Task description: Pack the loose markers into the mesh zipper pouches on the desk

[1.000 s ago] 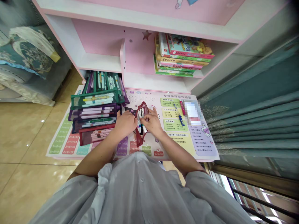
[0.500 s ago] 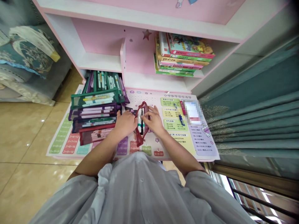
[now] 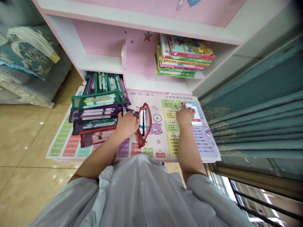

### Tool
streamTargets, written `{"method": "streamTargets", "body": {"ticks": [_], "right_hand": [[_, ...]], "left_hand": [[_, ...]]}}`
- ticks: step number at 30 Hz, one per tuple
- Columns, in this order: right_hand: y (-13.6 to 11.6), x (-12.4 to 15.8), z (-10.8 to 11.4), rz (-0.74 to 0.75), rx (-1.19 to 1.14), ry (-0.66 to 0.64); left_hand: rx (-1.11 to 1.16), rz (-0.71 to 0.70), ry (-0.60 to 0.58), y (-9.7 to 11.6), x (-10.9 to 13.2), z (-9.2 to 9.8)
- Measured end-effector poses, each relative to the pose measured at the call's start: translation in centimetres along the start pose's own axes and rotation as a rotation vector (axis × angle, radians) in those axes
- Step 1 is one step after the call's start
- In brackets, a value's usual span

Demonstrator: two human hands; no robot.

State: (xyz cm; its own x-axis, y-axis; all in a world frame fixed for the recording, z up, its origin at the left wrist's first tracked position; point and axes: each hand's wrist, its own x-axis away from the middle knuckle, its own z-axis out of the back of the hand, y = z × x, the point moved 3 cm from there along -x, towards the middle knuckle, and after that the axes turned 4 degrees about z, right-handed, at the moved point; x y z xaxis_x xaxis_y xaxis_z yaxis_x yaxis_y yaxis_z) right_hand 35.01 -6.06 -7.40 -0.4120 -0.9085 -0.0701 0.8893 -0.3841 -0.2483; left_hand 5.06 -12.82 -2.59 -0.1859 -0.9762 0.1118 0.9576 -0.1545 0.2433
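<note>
A red mesh pouch (image 3: 148, 124) lies unzipped near the middle of the desk, with white and black pens (image 3: 142, 121) inside its opening. My left hand (image 3: 127, 124) rests at the pouch's left side, its fingertips closed on the edge. Over the right part of the desk, my right hand (image 3: 185, 116) reaches down beside a lit phone (image 3: 194, 114). Its fingers are bent over the spot of the small pens; what they hold, if anything, is hidden. A bit of a pink pen (image 3: 182, 104) shows just past the fingers.
Several green, purple and red mesh pouches of pens (image 3: 99, 112) are piled on the desk's left side. Books (image 3: 184, 58) lie stacked on the shelf (image 3: 153, 82) behind. A teal curtain (image 3: 248, 126) hangs at the right.
My right hand has left the red pouch and moved right, to beside the phone. My left hand has stayed at the pouch.
</note>
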Motion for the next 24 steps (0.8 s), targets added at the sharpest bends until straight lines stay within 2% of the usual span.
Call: {"method": "streamTargets", "body": {"ticks": [5, 11, 17, 24], "right_hand": [[0.5, -0.8, -0.4, -0.040, 0.096, -0.087], [-0.7, 0.1, -0.2, 0.023, 0.067, -0.075], [-4.0, 2.8, 0.1, 0.194, -0.365, 0.126], [-7.8, 6.7, 0.7, 0.342, -0.753, 0.053]], "left_hand": [[0.001, -0.002, 0.003, 0.0, 0.0, 0.1], [0.003, -0.011, 0.006, 0.2, 0.2, 0.3], [-0.005, -0.010, 0.002, 0.2, 0.2, 0.4], [-0.005, -0.013, 0.000, 0.2, 0.2, 0.4]]}}
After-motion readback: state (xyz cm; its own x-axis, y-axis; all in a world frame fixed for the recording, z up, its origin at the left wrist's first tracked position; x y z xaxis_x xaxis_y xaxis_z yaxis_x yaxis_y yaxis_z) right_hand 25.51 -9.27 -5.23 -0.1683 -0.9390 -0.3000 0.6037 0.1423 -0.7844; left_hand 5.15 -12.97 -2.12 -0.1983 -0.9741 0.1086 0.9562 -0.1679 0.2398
